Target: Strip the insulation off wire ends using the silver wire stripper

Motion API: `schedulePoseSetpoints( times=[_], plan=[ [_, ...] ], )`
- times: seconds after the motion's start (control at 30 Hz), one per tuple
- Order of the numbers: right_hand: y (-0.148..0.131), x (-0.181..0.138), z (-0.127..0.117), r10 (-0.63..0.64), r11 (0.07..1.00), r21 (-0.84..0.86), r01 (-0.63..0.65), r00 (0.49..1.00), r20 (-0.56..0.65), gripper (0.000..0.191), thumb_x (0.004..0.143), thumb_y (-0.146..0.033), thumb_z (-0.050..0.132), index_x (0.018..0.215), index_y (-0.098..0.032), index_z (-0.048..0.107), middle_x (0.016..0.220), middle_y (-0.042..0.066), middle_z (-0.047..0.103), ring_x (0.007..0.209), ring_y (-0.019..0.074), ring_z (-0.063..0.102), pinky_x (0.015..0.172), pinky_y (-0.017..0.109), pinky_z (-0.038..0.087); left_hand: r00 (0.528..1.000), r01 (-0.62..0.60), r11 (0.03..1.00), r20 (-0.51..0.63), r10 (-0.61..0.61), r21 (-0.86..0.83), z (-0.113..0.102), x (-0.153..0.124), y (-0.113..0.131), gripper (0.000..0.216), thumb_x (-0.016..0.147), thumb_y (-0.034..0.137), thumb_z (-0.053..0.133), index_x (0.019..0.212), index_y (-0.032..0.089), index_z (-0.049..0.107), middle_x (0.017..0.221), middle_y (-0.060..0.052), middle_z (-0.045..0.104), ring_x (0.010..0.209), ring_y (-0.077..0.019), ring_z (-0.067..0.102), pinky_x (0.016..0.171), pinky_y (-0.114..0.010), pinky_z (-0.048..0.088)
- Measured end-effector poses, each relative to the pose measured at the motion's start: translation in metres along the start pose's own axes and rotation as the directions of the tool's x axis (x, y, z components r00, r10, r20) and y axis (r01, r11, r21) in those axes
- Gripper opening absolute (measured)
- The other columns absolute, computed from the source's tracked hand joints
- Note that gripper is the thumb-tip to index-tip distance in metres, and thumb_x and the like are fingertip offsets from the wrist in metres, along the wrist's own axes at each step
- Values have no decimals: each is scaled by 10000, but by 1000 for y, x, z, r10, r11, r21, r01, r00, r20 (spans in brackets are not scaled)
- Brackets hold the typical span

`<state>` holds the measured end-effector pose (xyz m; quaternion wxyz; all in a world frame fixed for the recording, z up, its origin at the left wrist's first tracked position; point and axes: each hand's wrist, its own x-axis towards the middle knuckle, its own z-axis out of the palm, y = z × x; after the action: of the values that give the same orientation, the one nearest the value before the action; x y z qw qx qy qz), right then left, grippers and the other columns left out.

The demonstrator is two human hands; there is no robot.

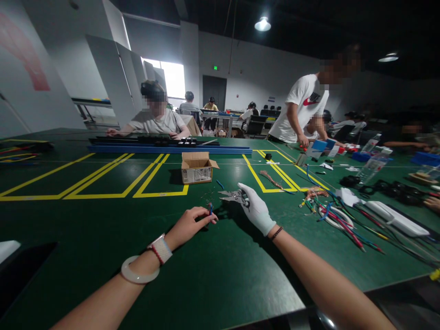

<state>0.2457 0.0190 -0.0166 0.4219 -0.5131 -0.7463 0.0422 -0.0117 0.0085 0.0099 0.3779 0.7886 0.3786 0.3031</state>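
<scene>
My bare left hand pinches a short piece of blue wire upright between thumb and fingers, just above the green table. A white glove covers my right hand, which is closed around a flat metal wire stripper. Its jaws point left, toward the blue wire, and stand apart from it. The tool's handles are mostly hidden in the glove. Beyond the two hands, a loose bit of blue wire lies on the table, and small scraps are scattered near the wire's upper end.
An open cardboard box stands ahead of my hands. At right lie stripped copper strands, a tangle of coloured cables, a white power strip and a plastic bottle. Blue trunking spans the far side, where people work.
</scene>
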Motion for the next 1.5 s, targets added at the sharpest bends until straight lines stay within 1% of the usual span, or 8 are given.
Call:
schedulePoseSetpoints(
  times=[0.17, 0.33, 0.67, 0.83, 0.97, 1.13, 1.33, 1.5],
  plan=[
    [-4, 3, 4, 103, 953, 289, -90, 994, -31, 387, 869, -291, 499, 1250, -226, 524, 1225, 76, 590, 1031, 180, 607, 918, 352, 498, 999, -7, 1000, -39, 8, 10, 1, 1, -2, 297, 844, 438, 588, 802, 187, 741, 897, -62, 691, 903, -217, 629, 774, -299, 521],
    [-8, 3, 6, 241, 764, 603, -230, 968, 65, 419, 867, -411, 516, 1252, -246, 513, 1133, 50, 599, 648, 97, 627, 626, 266, 556, 999, 0, 1000, -34, -1, -23, 2, 1, -4, 321, 841, 461, 585, 826, 180, 739, 933, -68, 687, 902, -218, 632, 746, -297, 534],
    [-9, 4, 9, 318, 556, 748, -362, 924, 210, 449, 786, -422, 630, 1193, -247, 558, 1136, 51, 584, 637, 100, 642, 600, 285, 575, 999, -7, 1000, -41, 7, 6, 0, 0, -1, 290, 850, 434, 584, 819, 191, 740, 939, -62, 695, 938, -218, 630, 810, -312, 520],
    [-12, 11, -13, 207, 519, 721, -458, 886, 414, 436, 783, -389, 649, 1183, -232, 582, 1152, 71, 609, 687, 133, 676, 596, 278, 578, 999, -14, 1000, -37, 13, -9, 0, 0, -1, 288, 850, 429, 588, 824, 186, 740, 939, -65, 695, 936, -222, 633, 809, -314, 520],
    [-7, 12, -40, 7, 377, 682, -626, 739, 674, 485, 802, -342, 640, 1256, -206, 538, 1191, 101, 605, 759, 163, 688, 601, 274, 584, 999, -12, 1000, -33, 11, -21, 2, 0, -3, 299, 851, 435, 589, 830, 177, 738, 945, -70, 698, 916, -220, 641, 798, -312, 522],
    [14, -1, -50, -253, 265, 512, -817, 453, 855, 581, 776, -296, 672, 1310, -163, 485, 1137, 138, 630, 743, 205, 701, 456, 243, 564, 999, -25, 999, -46, 24, -30, 3, 1, -4, 326, 845, 456, 583, 801, 171, 735, 900, -67, 698, 878, -216, 648, 745, -293, 530],
    [4, -1, -24, -185, 235, 700, -674, 676, 713, 601, 827, -329, 640, 1376, -241, 411, 1198, 107, 603, 731, 153, 686, 605, 295, 590, 997, -26, 1000, -74, 26, 1, 4, 1, -4, 306, 848, 439, 587, 782, 179, 734, 890, -57, 702, 880, -211, 646, 759, -286, 527],
    [-16, 8, -15, -36, 550, 727, -411, 859, 512, 501, 886, -391, 546, 1349, -221, 454, 1105, 84, 628, 670, 129, 664, 653, 292, 560, 992, -57, 998, -113, 59, 20, 3, 1, -6, 257, 858, 393, 595, 803, 188, 740, 903, -52, 706, 905, -210, 645, 806, -298, 511]
  ],
)
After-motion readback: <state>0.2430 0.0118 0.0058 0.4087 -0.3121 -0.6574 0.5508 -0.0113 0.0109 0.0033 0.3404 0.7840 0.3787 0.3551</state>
